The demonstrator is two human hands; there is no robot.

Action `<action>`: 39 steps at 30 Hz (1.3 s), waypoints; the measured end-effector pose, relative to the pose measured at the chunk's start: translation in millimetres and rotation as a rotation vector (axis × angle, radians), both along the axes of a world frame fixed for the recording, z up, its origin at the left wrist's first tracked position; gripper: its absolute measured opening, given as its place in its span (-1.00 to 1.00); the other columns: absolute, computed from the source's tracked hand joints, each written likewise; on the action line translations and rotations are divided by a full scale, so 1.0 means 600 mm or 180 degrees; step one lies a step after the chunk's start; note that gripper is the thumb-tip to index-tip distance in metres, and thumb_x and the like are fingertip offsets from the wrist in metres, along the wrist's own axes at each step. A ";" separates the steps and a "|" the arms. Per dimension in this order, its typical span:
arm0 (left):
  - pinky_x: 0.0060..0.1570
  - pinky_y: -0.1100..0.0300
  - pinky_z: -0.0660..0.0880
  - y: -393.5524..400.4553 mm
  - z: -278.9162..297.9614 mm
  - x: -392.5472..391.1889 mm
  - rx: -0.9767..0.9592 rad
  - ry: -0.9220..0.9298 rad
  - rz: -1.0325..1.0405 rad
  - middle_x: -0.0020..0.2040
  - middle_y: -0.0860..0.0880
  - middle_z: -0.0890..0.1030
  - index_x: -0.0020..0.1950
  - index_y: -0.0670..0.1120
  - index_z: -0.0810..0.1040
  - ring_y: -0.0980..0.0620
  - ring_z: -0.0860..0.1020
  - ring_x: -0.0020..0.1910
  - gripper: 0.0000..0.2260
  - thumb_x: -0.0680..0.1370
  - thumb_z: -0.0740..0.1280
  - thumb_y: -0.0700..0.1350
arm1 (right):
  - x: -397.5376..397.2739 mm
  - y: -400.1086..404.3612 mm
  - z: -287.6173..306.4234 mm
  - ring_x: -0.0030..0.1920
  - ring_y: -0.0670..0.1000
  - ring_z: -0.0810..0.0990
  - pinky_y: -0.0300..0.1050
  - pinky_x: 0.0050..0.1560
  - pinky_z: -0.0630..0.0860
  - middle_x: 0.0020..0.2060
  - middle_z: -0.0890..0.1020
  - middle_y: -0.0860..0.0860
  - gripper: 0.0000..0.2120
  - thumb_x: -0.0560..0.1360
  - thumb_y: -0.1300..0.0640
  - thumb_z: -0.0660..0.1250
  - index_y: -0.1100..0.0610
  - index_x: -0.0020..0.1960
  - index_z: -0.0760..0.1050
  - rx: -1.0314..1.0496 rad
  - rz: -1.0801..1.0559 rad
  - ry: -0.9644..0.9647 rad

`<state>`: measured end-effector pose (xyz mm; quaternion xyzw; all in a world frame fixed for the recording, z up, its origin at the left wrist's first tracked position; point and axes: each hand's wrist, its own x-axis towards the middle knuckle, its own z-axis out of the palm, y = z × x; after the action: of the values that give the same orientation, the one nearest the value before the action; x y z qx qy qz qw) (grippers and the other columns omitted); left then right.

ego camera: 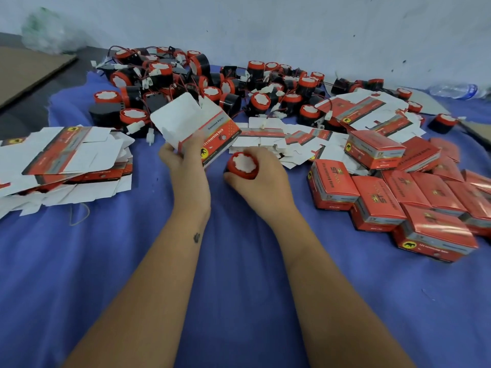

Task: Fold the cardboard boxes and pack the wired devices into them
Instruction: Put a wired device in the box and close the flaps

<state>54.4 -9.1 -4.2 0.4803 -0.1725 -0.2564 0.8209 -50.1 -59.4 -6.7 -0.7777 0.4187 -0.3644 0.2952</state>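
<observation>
Half-folded box in the left hand, a red horn in the right.

The red-and-white carton (202, 130) tilts up and away, its long axis running from near right to far left, white open flaps toward the far pile; the left hand (183, 162) grips its lower end. Just beside it the right hand (261, 179) is curled around a round red device (244, 166), white face pointing up toward the camera; its wire is hidden. Both hover over a blue cloth (239, 301). Closed boxes (398, 197) heap to the right, flat cartons (66, 163) left, wired devices (202, 83) beyond, against a pale wall (292, 25). A blurred plastic bottle (455, 90) lies far right.
</observation>
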 end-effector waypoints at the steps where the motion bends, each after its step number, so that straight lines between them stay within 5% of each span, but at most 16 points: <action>1: -0.05 0.32 0.54 -0.001 -0.004 0.000 0.0089 -0.0275 0.0102 0.14 0.06 0.59 0.31 -0.04 0.29 0.23 0.63 0.03 -0.51 0.47 0.41 0.00 | -0.003 -0.003 0.002 0.10 -0.07 0.52 -0.16 0.08 0.50 0.10 0.55 -0.06 -0.54 0.37 0.01 0.50 0.03 0.23 0.49 0.0031 -0.0178 -0.0213; 5: -0.15 0.45 0.48 -0.003 -0.015 0.001 0.0772 -0.1378 0.0228 0.01 0.24 0.55 0.23 0.08 0.30 0.37 0.57 -0.04 -0.42 0.38 0.58 0.02 | -0.019 -0.003 0.017 0.26 -0.06 0.45 -0.15 0.30 0.42 0.22 0.46 -0.06 -0.49 0.45 0.14 0.43 0.08 0.37 0.40 0.0220 -0.0697 -0.1307; 9: -0.08 0.25 0.53 -0.002 -0.021 -0.002 0.1281 -0.1927 -0.0325 0.06 0.21 0.57 0.19 0.19 0.29 0.24 0.57 0.02 -0.37 0.30 0.62 0.10 | -0.030 0.015 0.028 0.20 -0.09 0.44 -0.26 0.23 0.42 0.19 0.43 -0.02 -0.45 0.39 0.23 0.36 0.12 0.37 0.39 -0.0406 -0.0515 -0.1803; 18: 0.03 0.04 0.59 -0.001 -0.018 -0.001 0.1320 -0.2135 -0.0546 -0.02 0.24 0.55 0.22 0.11 0.39 0.13 0.58 0.02 -0.45 0.32 0.56 -0.02 | -0.017 0.019 0.017 0.05 -0.16 0.39 -0.46 0.03 0.36 0.07 0.47 -0.02 -0.59 0.41 0.10 0.49 0.16 0.18 0.47 -0.1068 -0.0153 -0.0819; 27: 0.06 -0.06 0.59 0.005 -0.013 -0.006 0.1403 -0.2091 -0.0650 0.00 0.18 0.59 0.28 0.04 0.42 0.08 0.60 0.01 -0.36 0.22 0.44 0.11 | -0.022 0.023 0.020 0.07 0.05 0.52 0.01 0.15 0.43 0.01 0.64 -0.01 -0.73 0.47 0.14 0.35 0.12 0.16 0.58 -0.1078 -0.0202 -0.0131; 39: 0.15 -0.03 0.57 0.011 -0.008 -0.008 0.1289 -0.2232 -0.1054 0.09 0.16 0.62 0.25 0.19 0.42 0.13 0.59 0.10 -0.37 0.20 0.47 0.17 | -0.020 0.025 0.026 0.01 0.12 0.51 0.04 0.05 0.44 -0.06 0.60 0.05 -0.76 0.47 0.11 0.40 0.07 0.13 0.64 -0.1453 -0.0546 -0.0092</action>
<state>49.6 -2.5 -8.9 0.6553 -0.4618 -0.2347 0.5497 -62.2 -44.7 8.7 -0.7805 0.3857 -0.4844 0.0858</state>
